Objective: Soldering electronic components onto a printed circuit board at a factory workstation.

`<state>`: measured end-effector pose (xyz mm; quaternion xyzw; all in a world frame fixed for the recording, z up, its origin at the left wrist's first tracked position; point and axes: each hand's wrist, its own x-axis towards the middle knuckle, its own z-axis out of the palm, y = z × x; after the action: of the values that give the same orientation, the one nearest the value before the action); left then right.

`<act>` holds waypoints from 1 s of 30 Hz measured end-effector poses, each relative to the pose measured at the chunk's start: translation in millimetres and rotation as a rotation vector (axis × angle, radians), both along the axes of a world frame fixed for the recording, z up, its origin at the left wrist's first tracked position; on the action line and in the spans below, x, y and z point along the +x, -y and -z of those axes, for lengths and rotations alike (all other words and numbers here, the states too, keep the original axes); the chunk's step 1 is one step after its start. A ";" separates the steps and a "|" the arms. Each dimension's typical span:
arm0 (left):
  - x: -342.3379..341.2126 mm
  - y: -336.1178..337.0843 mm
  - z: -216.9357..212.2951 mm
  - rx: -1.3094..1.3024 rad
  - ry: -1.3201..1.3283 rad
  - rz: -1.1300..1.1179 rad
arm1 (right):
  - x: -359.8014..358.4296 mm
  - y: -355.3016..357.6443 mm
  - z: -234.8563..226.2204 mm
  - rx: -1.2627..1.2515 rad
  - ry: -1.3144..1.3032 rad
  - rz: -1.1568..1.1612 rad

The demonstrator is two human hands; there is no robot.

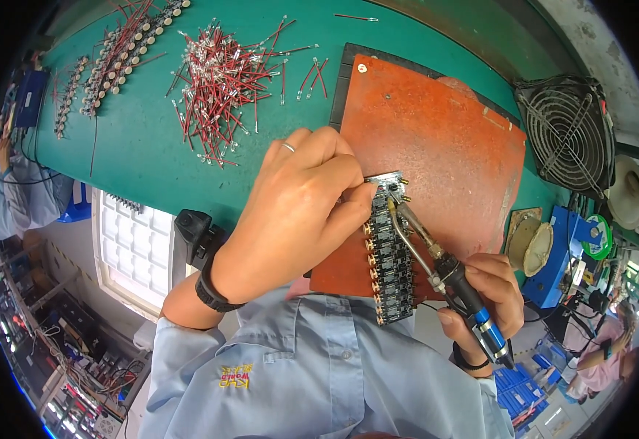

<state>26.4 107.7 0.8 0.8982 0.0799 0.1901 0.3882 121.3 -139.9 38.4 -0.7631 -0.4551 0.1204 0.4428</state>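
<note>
My right hand (496,296) is closed round a soldering iron (468,291) with a black and blue handle and a thin metal tube along its barrel. The iron's tip meets the upper end of a long strip of small black circuit boards (392,272). That strip lies over the near edge of an orange board (436,124) and hangs toward my shirt. At the strip's top end, my left hand (301,192) has thumb and fingers pinched together, touching or nearly touching it. Whatever is between those fingertips is hidden.
A heap of short red-and-black wires with clear connectors (221,88) lies on the green table (137,139). Finished-looking strips with round parts (126,55) sit far left. To the right stand a black fan (568,135), a solder spool (530,245) and a blue metal stand (557,256).
</note>
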 end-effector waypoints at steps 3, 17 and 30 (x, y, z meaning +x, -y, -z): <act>-0.2 0.5 0.1 0.001 0.001 -0.004 | -0.7 -2.0 0.8 -0.016 0.053 -0.021; -0.6 0.6 0.5 -0.010 0.008 -0.014 | -3.2 -7.0 1.2 -0.037 0.086 -0.008; -0.3 1.3 -0.5 -0.026 0.004 -0.014 | -5.2 -8.7 -7.1 -0.081 0.095 -0.036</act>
<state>26.2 106.4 1.3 0.8922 0.0881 0.1934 0.3986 116.2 -131.2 45.5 -0.7770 -0.4839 0.1106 0.3871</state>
